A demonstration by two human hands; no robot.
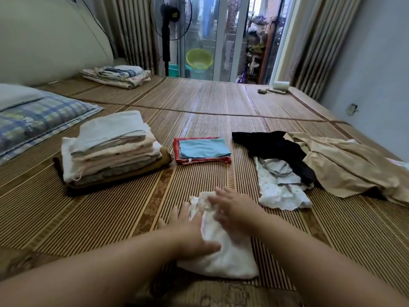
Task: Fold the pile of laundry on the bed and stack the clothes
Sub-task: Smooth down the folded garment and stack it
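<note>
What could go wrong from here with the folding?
The white garment under the left hand and right hand is bunched at its far end, so the fold may set lumpy. The tall stack has uneven, overhanging layers; adding another piece could tip it.

A blue plaid pillow [39,120] lies on the striped woven mat [221,100] — beyond, a black pedestal fan [166,29], lime-green plastic basin [199,58].

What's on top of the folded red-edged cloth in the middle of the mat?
A folded light blue cloth lies on the red-edged cloth, leaving only its red border showing. Its middle is covered, so anything between them cannot be seen.
</note>
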